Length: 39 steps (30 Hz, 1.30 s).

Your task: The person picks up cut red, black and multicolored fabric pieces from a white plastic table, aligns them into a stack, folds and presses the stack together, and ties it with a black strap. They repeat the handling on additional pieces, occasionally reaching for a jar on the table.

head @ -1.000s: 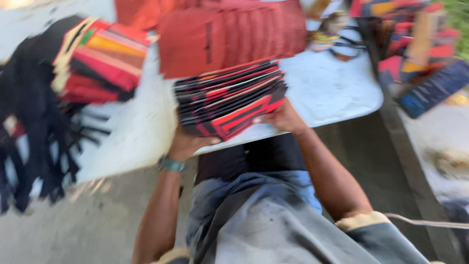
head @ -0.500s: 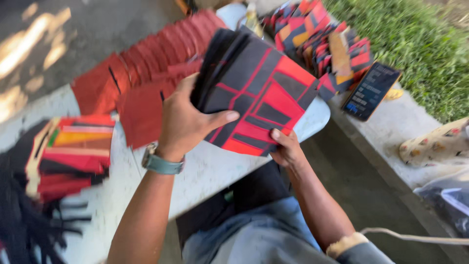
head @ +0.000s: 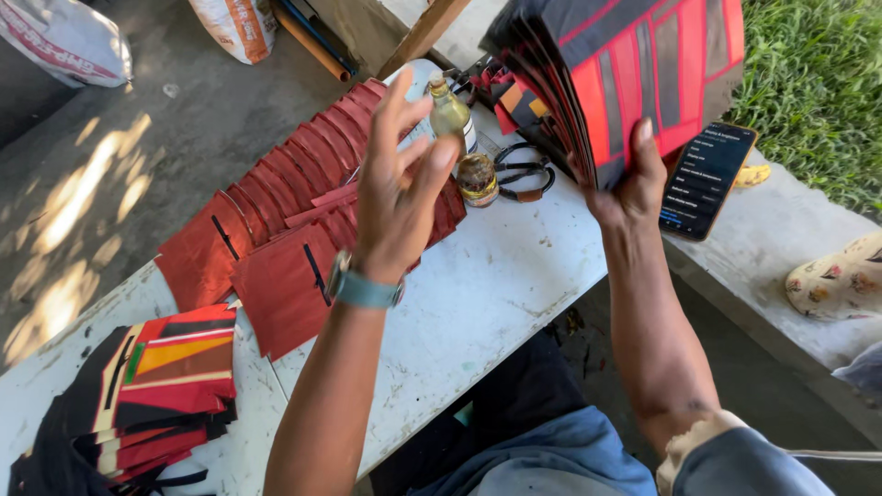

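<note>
1. The right hand [head: 632, 184] grips a thick stack of red and black pieces [head: 634, 73] by its lower edge, raised above the table [head: 487, 294].
2. The left hand [head: 397, 197] hangs spread wide and holds nothing, over a fanned row of dark red pieces [head: 276, 230].
3. A small glass bottle [head: 450, 110] and scissors [head: 522, 170] lie just beyond; a phone [head: 706, 179] rests on the ledge.

Your right hand [head: 634, 184]: stack of fabric pieces [head: 634, 73], black with red panels. Dark red fabric pieces [head: 276, 220], black slits, on white table [head: 487, 294]. Left stack [head: 165, 386]: red, orange, black, white stripes. Teal watch [head: 366, 290]. Green grass [head: 808, 83].
</note>
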{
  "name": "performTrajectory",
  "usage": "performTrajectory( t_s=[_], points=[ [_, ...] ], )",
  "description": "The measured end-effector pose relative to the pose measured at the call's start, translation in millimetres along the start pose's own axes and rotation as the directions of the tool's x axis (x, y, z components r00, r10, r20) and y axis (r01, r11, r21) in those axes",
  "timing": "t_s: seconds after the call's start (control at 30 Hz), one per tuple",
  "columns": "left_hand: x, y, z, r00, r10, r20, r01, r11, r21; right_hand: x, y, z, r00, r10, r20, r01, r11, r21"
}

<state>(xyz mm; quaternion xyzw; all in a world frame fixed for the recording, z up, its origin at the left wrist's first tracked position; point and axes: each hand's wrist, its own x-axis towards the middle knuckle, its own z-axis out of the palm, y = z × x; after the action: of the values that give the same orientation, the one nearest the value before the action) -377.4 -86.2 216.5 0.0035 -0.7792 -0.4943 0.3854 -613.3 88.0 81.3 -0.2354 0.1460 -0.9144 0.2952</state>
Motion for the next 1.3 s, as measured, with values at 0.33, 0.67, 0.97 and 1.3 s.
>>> performTrajectory(
  t_s=[0.33,0.67,0.97,1.3],
  points=[
    [-103,21,-28,0.989,-0.120,-0.091,0.125,0.991,0.051,61,22,-11,0.972,-0.006,-0.235,-0.017,0.995,-0.095],
    [-152,13,-9,0.974,-0.228,0.004,0.227,0.968,0.107,78,42,-9,0.801,0.167,-0.574,-0.255,0.964,-0.075],
    [-180,3,-6,0.932,-0.362,-0.025,0.363,0.930,0.054,82,28,-4,0.771,0.252,-0.585,-0.347,0.936,-0.054],
    [-197,1,-7,0.901,-0.429,-0.063,0.433,0.897,0.082,72,26,-6,0.758,0.248,-0.604,-0.335,0.942,-0.034]
  ],
)
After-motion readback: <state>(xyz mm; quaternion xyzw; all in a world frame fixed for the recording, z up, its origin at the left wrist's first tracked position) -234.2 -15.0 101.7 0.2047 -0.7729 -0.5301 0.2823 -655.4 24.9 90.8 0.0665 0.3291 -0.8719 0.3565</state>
